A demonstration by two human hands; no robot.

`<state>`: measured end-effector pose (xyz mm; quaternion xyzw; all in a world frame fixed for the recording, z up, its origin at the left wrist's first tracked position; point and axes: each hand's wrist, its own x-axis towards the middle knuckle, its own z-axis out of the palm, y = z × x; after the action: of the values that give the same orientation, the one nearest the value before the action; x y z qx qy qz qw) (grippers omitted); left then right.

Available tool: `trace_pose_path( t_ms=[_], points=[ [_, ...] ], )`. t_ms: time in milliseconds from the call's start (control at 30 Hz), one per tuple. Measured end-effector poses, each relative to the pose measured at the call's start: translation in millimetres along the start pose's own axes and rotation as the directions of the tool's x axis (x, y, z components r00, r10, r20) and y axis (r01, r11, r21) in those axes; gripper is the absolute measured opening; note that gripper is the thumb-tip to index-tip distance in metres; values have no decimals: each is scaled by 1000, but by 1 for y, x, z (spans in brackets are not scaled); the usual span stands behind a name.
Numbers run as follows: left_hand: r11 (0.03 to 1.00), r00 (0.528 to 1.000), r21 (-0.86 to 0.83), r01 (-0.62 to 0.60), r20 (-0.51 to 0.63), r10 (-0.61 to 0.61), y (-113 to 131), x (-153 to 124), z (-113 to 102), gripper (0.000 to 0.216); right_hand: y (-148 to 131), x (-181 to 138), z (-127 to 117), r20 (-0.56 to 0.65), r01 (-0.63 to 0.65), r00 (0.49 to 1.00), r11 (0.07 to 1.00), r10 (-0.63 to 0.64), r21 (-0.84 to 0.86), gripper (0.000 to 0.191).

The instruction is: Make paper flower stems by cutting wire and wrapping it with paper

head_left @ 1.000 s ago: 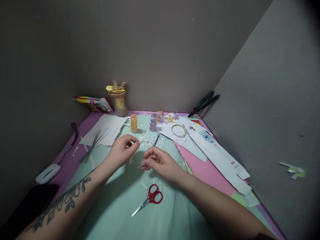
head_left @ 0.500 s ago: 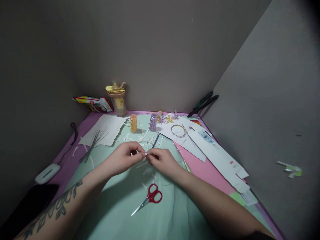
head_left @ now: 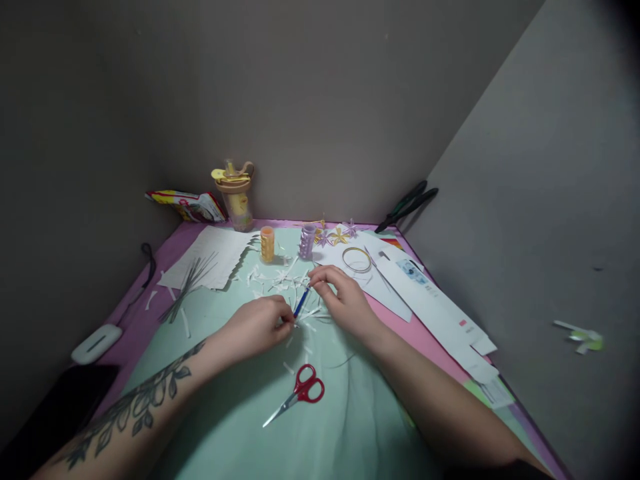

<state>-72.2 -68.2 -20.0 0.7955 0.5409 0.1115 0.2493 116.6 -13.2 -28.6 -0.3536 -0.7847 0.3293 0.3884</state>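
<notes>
Well, L hand pinches blue rod, R hand arched nr tip (grip unclear).

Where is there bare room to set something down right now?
The green cloth looks bare between the left forearm and the scissors, and between the scissors and right forearm, though wrinkled there. Crowded: around the left hand and right hand, with white scraps; beyond, an orange tube and purple tube.

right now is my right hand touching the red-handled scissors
Apart. The head view shows mint-green cloth between the right hand and the red-handled scissors, which lie below it in the picture.
</notes>
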Motion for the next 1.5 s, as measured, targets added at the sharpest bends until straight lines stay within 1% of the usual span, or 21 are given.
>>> trace_pose_path(
  t_ms=[100,233,300,400,500,567,633,733,833,933,1000,1100,1167,1233,1300,1400,1500],
  points=[
    [998,998,50,41,-39,-39,-5,3,3,20,-8,-4,1,27,-74,997,990,72,119,13],
    [993,988,58,103,-119,-95,-18,9,4,23,-18,-10,4,157,-210,973,927,168,312,16],
    [990,975,27,135,-183,-128,-26,13,4,23,-22,-11,7,231,-290,950,872,211,394,15],
    [985,945,-46,164,-279,-171,-36,17,1,23,-26,-14,15,357,-450,884,753,301,481,14],
    [978,917,-130,163,-344,-199,-38,18,-2,24,-26,-17,25,449,-560,821,654,353,509,11],
    [969,902,-192,158,-370,-221,-35,17,-6,24,-24,-19,30,475,-597,796,613,375,517,16],
    [952,893,-257,164,-372,-254,-29,16,-10,23,-20,-20,36,492,-629,773,589,401,507,22],
    [921,899,-349,175,-326,-294,-21,12,-16,23,-13,-21,42,512,-650,749,614,420,448,28],
    [881,919,-447,156,-262,-295,-17,9,-19,27,-3,-22,47,512,-645,741,673,435,362,24],
    [850,938,-507,144,-203,-280,-14,4,-20,28,6,-21,49,473,-617,754,738,456,272,13],
    [843,955,-520,134,-160,-250,-11,1,-22,27,12,-18,47,426,-573,787,786,446,235,12],
    [838,983,-536,99,-76,-165,-3,-4,-25,22,17,-10,37,320,-441,871,881,373,171,14],
    [845,994,-529,83,-10,-104,2,-6,-26,20,19,-4,27,204,-332,929,939,310,86,14],
    [877,998,-477,55,29,-46,6,-6,-25,19,22,2,17,78,-272,960,962,270,9,13],
    [924,999,-383,9,38,6,8,-5,-21,19,24,8,9,-10,-247,969,969,247,-5,13],
    [971,998,-236,-32,48,44,7,-2,-12,19,25,12,0,-74,-185,979,982,187,36,12],
    [993,999,-118,-15,48,21,3,1,-2,19,19,12,-5,-115,-127,984,986,138,104,13]
  ],
)
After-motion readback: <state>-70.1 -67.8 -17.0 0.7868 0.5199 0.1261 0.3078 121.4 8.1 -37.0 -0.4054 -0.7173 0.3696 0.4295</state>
